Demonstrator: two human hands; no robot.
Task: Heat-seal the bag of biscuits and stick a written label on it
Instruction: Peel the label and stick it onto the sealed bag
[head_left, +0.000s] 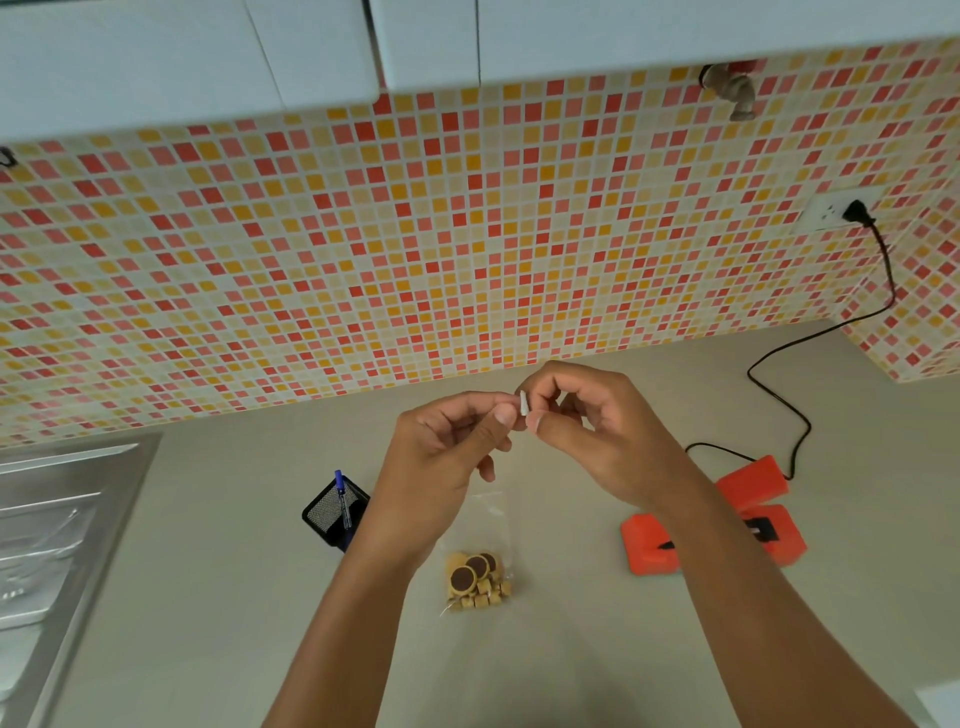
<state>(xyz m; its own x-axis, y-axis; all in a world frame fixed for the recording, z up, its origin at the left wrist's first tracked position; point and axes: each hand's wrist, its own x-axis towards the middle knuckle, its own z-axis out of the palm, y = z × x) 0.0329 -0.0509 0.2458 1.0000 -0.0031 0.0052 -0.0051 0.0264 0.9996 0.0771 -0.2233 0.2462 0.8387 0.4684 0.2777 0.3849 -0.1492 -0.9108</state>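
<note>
While the clear plastic bag of biscuits (480, 577) is lying flat on the smooth beige counter (519, 665), the left hand (447, 447) and right hand (597, 426) are hovering above it, both pinching one small white label (523, 404) between thumb and fingertips. An orange heat sealer (649, 543) is sitting to the right, its black cord (779, 400) curling away, and a black mesh holder with a blue pen (340, 499) is standing to the left.

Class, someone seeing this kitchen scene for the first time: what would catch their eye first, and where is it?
Probably the mosaic tile wall in red, orange and yellow, filling the upper half. Next, the left hand and right hand pinching a small white label mid-frame, above the clear bag of biscuits on the counter. The orange heat sealer sits at right.
</note>
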